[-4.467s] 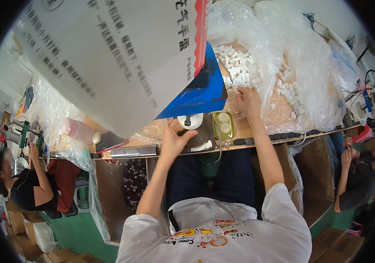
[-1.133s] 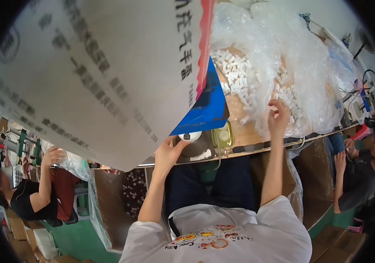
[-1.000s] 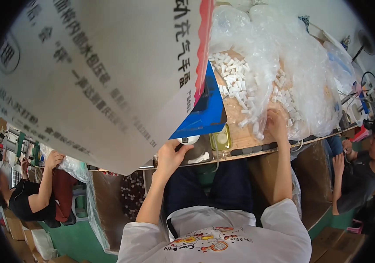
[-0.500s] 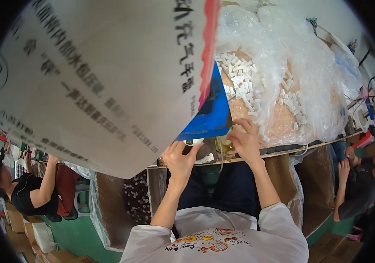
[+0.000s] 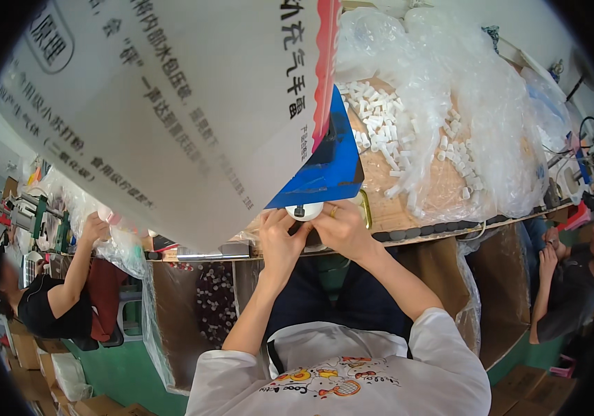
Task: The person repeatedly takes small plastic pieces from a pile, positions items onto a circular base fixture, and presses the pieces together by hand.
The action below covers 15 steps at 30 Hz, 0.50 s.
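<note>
My left hand (image 5: pixel 279 236) and my right hand (image 5: pixel 339 227) meet at the near edge of the wooden bench (image 5: pixel 408 208), fingers closed together around a small round white part (image 5: pixel 304 211). A ring shows on a right finger. A large white printed bag (image 5: pixel 172 104) with a red stripe and blue corner hangs in front of the camera and hides the bench's left half. Behind my hands lies a heap of small white plastic tubes (image 5: pixel 387 132), partly under clear plastic bags (image 5: pixel 463 97).
A person in black (image 5: pixel 47 305) sits at the left, reaching up to a plastic bag. Another person (image 5: pixel 567 284) sits at the right by the bench end. Cardboard boxes (image 5: pixel 33 353) stand on the green floor at lower left. Cables and machines (image 5: pixel 581 166) crowd the right edge.
My right hand came back from the plastic bags over the tube heap to join the left at the bench edge. Both hands now close on the white part.
</note>
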Tool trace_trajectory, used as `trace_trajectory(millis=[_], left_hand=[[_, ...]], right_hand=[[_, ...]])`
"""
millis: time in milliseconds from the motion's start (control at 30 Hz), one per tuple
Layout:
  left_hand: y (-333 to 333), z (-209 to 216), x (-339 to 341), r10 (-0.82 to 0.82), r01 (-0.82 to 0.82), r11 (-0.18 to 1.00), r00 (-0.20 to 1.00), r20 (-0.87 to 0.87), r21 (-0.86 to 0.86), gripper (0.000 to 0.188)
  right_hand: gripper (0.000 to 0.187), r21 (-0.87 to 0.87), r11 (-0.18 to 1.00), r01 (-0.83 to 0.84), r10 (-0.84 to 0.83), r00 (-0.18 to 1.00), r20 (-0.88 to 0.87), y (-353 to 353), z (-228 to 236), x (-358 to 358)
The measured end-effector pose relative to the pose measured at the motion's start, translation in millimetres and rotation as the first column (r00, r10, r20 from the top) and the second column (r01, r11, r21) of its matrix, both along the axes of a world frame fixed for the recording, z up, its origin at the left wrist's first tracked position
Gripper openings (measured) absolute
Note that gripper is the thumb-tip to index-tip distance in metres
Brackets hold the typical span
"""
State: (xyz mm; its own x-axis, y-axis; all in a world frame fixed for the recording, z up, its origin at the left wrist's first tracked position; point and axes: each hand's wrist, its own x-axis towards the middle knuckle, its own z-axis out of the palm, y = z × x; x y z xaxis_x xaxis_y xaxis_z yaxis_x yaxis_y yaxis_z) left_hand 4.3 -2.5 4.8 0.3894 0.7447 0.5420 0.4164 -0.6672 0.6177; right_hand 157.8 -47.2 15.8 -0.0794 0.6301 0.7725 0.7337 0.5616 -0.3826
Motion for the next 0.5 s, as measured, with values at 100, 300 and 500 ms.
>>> trace_trajectory(millis=[100, 300, 500], left_hand=[[-2.9, -6.9, -0.9, 0.048, -0.049, 0.995, 0.999, -0.02, -0.09, 0.024], [-10.2, -3.0, -12.5, -0.002, 0.01, 0.969, 1.0, 0.031, -0.249, 0.058], [-8.7, 3.1, -20.0, -0.036, 0.041, 0.938, 0.999, 0.022, -0.344, 0.047]], right_hand=[[0.024, 0.056, 0.998, -0.032, 0.028, 0.997, 0.065, -0.2, 2.6, 0.9], [0.027, -0.267, 0.868, 0.42, -0.474, 0.861, -0.186, 1.8, -5.9, 101.3], [0.022, -0.375, 0.664, 0.647, -0.521, 0.76, 0.388, 7.6, -32.8, 171.7]])
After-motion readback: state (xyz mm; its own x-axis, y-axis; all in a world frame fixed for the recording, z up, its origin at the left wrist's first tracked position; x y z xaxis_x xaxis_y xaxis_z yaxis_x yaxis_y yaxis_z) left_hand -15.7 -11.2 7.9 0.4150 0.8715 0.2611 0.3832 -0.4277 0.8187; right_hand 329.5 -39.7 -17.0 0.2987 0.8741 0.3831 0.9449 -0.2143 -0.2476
